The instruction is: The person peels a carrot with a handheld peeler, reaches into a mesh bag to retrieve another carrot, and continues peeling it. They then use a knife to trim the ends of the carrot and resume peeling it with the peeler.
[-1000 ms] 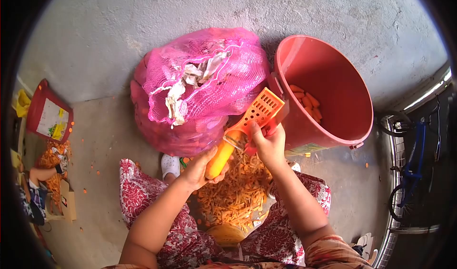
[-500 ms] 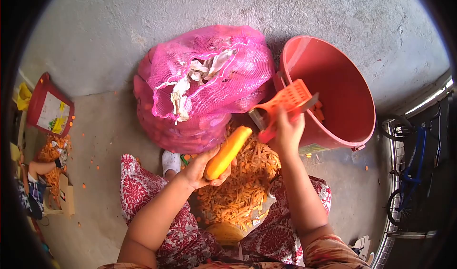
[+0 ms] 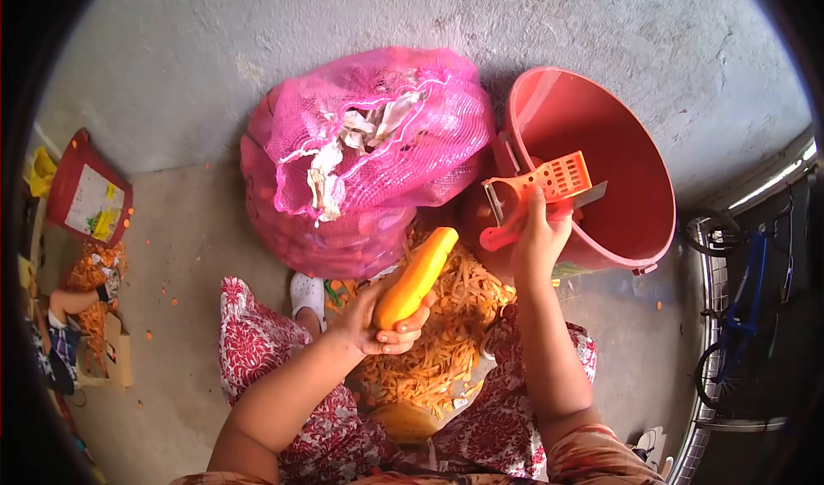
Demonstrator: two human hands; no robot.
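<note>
Left hand (image 3: 371, 324) is gripping peeled carrot (image 3: 418, 277) in wrapped fingers, right hand (image 3: 542, 234) clamping peeler-grater (image 3: 558, 178) and knife (image 3: 591, 195), best angled beyond fingertips.

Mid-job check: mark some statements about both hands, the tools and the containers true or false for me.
1. The left hand grips a carrot. True.
2. The right hand is empty. False: it holds an orange peeler-grater and a red-handled knife.
3. The peeler-grater is touching the carrot. False: the two are apart.
4. The pink mesh sack stands to the left of the large red bucket. True.
5. The peelings are heaped inside the large red bucket. False: they lie between the person's legs.
</note>
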